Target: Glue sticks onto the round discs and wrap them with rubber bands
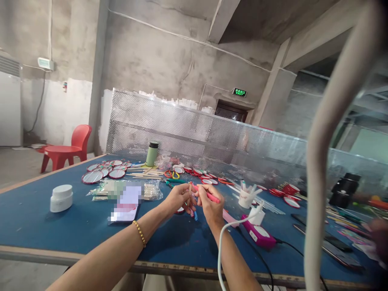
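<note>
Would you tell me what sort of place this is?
Likely a small craft-assembly workshop: bare concrete walls, a green exit sign, and a big blue worktable strewn with round mirrors and wooden sticks.

Raw concrete walls [157, 52] are wrapping the room; the lower left wall [57, 105] is showing white paint. A concrete beam [222, 16] is crossing overhead and a thin cable [182, 36] is running along the back wall. A green exit sign [239, 92] is glowing above a dark doorway [230, 111]. A perforated metal screen [188, 129] is lining the far edge of the blue-topped table [36, 218]. A white cabinet unit [10, 105] is standing far left. A red plastic chair [80, 139] is sitting behind a low red table [59, 151] on the grey floor [18, 165].
</note>
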The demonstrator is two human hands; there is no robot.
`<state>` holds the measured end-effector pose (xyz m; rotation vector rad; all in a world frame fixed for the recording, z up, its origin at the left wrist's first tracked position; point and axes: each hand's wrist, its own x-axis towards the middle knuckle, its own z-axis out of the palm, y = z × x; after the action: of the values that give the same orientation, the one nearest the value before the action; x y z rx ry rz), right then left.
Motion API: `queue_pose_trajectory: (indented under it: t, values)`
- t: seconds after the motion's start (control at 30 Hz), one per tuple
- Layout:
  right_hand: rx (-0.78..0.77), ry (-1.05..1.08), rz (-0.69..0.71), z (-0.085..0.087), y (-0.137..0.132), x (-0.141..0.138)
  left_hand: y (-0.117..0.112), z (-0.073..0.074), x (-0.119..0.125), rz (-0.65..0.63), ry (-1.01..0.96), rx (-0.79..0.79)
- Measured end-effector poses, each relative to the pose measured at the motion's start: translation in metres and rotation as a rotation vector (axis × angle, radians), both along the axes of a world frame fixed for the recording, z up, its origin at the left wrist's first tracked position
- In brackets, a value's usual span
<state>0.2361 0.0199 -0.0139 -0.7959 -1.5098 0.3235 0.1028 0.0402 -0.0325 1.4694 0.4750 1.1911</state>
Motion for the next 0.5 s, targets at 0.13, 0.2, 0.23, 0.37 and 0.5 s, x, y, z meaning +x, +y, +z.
queue_pose_trajectory:
  t: [0.13, 0.2, 0.23, 0.37, 0.5]
  values:
    - [0.031, -0.035, -0.004, -0.0005, -0.0008, -0.0008, -0.0003, -0.0004, 0.0009, 0.005, 0.002, 0.002]
    - [0.038, -0.044, -0.016, -0.0007, -0.0013, -0.0008, 0.0002, -0.0010, 0.0017, 0.007, 0.004, 0.000]
    - [0.039, -0.047, -0.020, -0.0007, -0.0016, -0.0008, 0.0007, -0.0014, 0.0021, 0.010, 0.005, 0.000]
    - [0.036, -0.060, -0.028, -0.0006, -0.0018, -0.0007, 0.0031, -0.0029, 0.0033, 0.024, -0.002, -0.002]
    - [0.052, -0.095, -0.039, -0.0018, 0.0002, 0.0004, 0.0045, -0.0044, 0.0037, 0.031, -0.007, 0.000]
